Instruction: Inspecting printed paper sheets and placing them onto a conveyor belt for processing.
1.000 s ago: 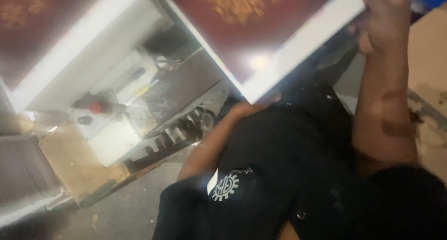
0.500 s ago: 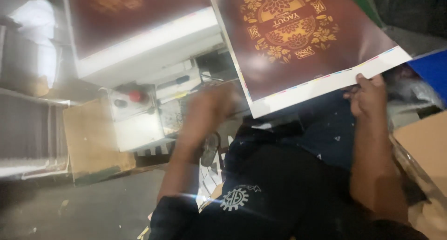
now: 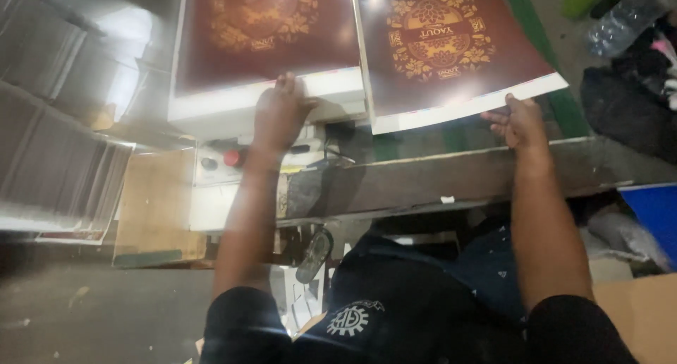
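Right printed sheet (image 3: 451, 46): maroon, gold floral ornament, white margin. Left sheet stack (image 3: 264, 32): same maroon and gold. Red button (image 3: 231, 157) noted. Blue board (image 3: 656, 212) seen at right.

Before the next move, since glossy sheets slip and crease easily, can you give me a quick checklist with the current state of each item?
1. Left hand on the near edge of the left printed stack: ok.
2. Right hand gripping the right printed sheet at its white margin: ok.
3. Right sheet flat, no visible crease: ok.
4. Right sheet square with the stack: not ok, angled.
5. Red button clear of hands: ok.
6. Grip firmness: cannot tell.
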